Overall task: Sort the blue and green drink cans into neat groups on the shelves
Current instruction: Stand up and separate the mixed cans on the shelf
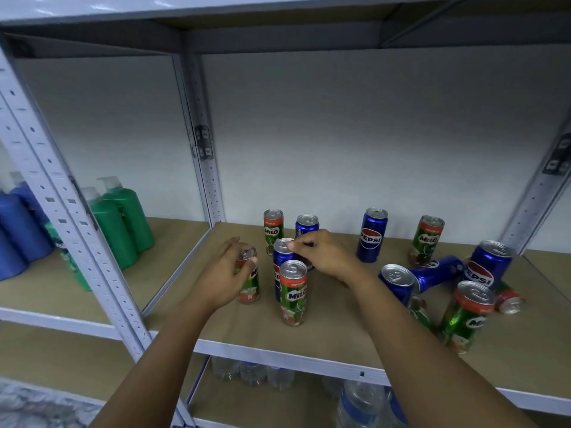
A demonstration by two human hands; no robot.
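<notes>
- Tan board forms the shelf [340,322] that carries the cans, edged in front by a pale grey metal rail and backed by a plain white wall [355,134].
- Grey perforated uprights [61,193] frame the bay, and another shelf board closes it overhead.
- Left hand [224,278] curls round an upright green Milo can [248,288] near the left end of the shelf, fingers wrapped on its side and top.
- Right hand [321,253] pinches the rim of an upright blue Pepsi can [282,257] just beside it, fingertips closed together on the lid.
- Directly in front of that blue can stands another green can [293,293], upright, nearest the shelf edge.
- Behind the hands, a green can [273,231] and a blue can [306,227] stand side by side towards the wall.
- Further right, a lone upright Pepsi can [371,234] and a Milo can [426,240] stand apart from each other.
- At the right end sits a loose jumble: a blue can lying on its side [437,271], upright blue and green cans around it, and a green can tipped over [509,299] behind them.
- In the neighbouring bay to the left stand green pump bottles [123,223] and blue bottles [15,230].
- Clear water bottles [360,406] show on the shelf below.
</notes>
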